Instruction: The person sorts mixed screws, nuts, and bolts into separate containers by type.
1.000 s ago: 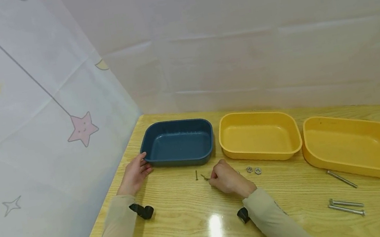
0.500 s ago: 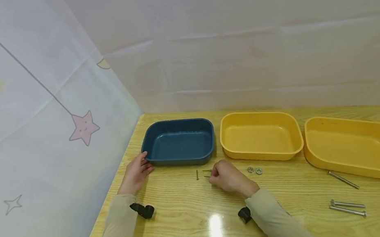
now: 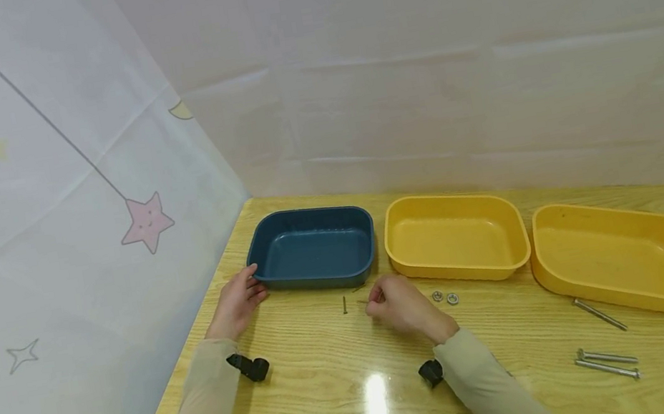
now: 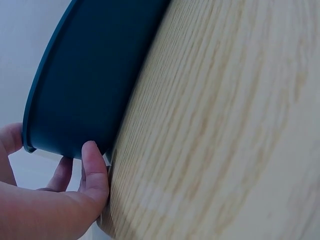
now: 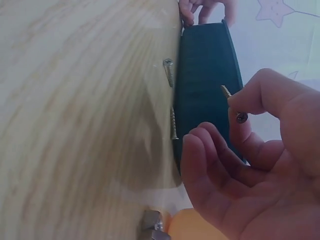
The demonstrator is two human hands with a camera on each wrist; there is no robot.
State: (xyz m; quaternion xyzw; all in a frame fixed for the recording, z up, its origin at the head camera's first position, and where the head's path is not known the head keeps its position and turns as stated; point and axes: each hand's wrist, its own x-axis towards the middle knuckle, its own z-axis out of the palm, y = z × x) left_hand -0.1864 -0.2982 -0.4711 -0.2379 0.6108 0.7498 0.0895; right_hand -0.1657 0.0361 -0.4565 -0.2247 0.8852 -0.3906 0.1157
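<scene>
My right hand [image 3: 405, 305] pinches a small brass-coloured screw [image 5: 226, 92] between thumb and forefinger, just above the table in front of the blue bin [image 3: 321, 282]. Its other fingers are loosely bent. Two more screws lie on the wood: one screw [image 3: 344, 305] points toward the bin, another screw [image 5: 174, 125] is close by the bin's front wall. At the bin's near left corner, my left hand [image 3: 235, 306] holds on, one fingertip at the rim and other fingers [image 4: 94, 162] against the outer wall.
Two yellow bins, one middle bin [image 3: 462, 270] and one right bin [image 3: 633, 299], stand right of the blue one. Two hex nuts, including one nut [image 3: 452, 299], lie before the middle bin. Several long bolts, such as one bolt [image 3: 600, 314], lie at right. A wall [image 3: 57, 279] borders the left.
My right hand has lifted a screw slightly off the table. Another screw beside it now lies nearer the blue bin. The left hand stays at the bin's corner.
</scene>
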